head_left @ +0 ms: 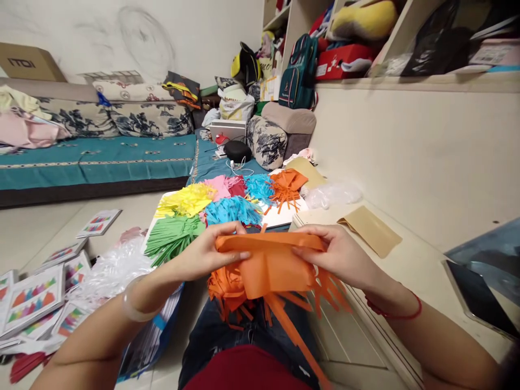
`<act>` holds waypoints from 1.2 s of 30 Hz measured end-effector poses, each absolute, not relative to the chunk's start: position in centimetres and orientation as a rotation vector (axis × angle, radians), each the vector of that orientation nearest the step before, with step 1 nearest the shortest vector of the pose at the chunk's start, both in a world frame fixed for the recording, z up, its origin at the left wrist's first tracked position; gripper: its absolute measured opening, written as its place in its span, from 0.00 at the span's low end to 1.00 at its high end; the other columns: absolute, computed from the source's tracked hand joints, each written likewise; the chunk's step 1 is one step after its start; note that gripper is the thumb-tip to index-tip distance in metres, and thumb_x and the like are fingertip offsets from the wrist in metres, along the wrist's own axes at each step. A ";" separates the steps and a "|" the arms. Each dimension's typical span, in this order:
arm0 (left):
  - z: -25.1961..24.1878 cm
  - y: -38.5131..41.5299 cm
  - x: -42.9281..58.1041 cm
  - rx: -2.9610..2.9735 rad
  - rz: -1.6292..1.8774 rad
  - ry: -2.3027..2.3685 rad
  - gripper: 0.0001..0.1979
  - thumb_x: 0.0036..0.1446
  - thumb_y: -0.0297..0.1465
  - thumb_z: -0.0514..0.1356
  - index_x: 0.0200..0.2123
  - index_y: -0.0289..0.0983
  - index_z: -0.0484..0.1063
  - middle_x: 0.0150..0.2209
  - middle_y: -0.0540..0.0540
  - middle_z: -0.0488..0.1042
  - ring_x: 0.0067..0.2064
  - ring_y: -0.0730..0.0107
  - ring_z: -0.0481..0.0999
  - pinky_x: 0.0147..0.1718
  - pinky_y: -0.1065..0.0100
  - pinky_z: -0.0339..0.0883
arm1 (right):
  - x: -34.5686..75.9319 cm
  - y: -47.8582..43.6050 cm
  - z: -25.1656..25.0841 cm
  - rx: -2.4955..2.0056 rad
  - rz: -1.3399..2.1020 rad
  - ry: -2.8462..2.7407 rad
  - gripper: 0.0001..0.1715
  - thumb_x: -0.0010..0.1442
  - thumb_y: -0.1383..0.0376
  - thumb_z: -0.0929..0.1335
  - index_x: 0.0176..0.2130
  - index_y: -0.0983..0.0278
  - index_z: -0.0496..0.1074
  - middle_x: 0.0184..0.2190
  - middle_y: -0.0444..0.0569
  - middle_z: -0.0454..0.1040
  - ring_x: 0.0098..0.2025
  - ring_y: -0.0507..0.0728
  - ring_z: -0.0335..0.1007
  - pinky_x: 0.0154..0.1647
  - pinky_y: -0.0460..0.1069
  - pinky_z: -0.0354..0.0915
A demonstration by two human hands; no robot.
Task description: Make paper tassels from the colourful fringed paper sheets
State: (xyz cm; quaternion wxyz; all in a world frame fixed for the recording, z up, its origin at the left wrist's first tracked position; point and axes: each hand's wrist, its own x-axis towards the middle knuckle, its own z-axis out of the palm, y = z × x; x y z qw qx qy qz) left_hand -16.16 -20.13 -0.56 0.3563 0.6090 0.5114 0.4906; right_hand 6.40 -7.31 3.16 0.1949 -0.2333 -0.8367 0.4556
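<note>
An orange paper (pixel 273 268) is held over the lap. Its left end is pinched by the left hand (pixel 207 254), and its right end by the right hand (pixel 337 254). Cut paper strips (pixel 227 210) are piled just behind.

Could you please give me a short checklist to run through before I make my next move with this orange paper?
1. Left hand pinches the orange paper at its left end: ok.
2. Right hand pinches its right end: ok.
3. Its fringe hangs untangled: cannot tell.
4. Green pile lies apart from both hands: ok.
5. Dark tablet lies apart from the right hand: ok.
</note>
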 end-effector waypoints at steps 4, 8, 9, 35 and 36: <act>-0.6 -20.7 -16.1 1.823 1.414 1.340 0.04 0.57 0.29 0.61 0.32 0.36 0.67 0.29 0.50 0.70 0.30 0.78 0.68 0.28 0.78 0.63 | 7.2 -7.6 3.2 -0.444 1.259 -2.364 0.09 0.55 0.65 0.71 0.38 0.62 0.79 0.35 0.48 0.78 0.35 0.52 0.73 0.34 0.45 0.67; -1.2 -21.0 -16.6 1.868 1.481 1.151 0.06 0.57 0.32 0.61 0.33 0.36 0.71 0.31 0.47 0.74 0.32 0.74 0.72 0.31 0.75 0.66 | 7.9 -7.6 2.8 -0.206 1.279 -2.289 0.12 0.56 0.72 0.69 0.36 0.57 0.81 0.33 0.46 0.76 0.34 0.50 0.71 0.34 0.44 0.66; -1.3 -21.0 -16.7 1.840 1.488 1.118 0.07 0.57 0.33 0.62 0.33 0.36 0.72 0.31 0.46 0.75 0.32 0.73 0.73 0.31 0.74 0.67 | 8.0 -7.5 2.7 -0.186 1.292 -2.279 0.13 0.56 0.73 0.69 0.36 0.57 0.81 0.33 0.47 0.75 0.34 0.50 0.71 0.34 0.44 0.66; -0.5 -19.7 -17.6 1.857 1.225 1.159 0.22 0.62 0.44 0.53 0.30 0.34 0.77 0.31 0.43 0.75 0.33 0.68 0.72 0.33 0.69 0.63 | 8.4 -3.2 0.9 -0.139 2.087 -2.186 0.14 0.48 0.63 0.75 0.34 0.65 0.71 0.33 0.45 0.72 0.34 0.50 0.71 0.33 0.43 0.66; -0.4 -19.5 -17.3 1.876 1.208 1.230 0.20 0.63 0.41 0.53 0.28 0.33 0.76 0.30 0.44 0.75 0.32 0.70 0.72 0.32 0.70 0.63 | 8.7 -2.3 1.7 -0.089 2.051 -2.367 0.24 0.44 0.64 0.76 0.42 0.64 0.72 0.41 0.48 0.73 0.42 0.53 0.72 0.41 0.45 0.67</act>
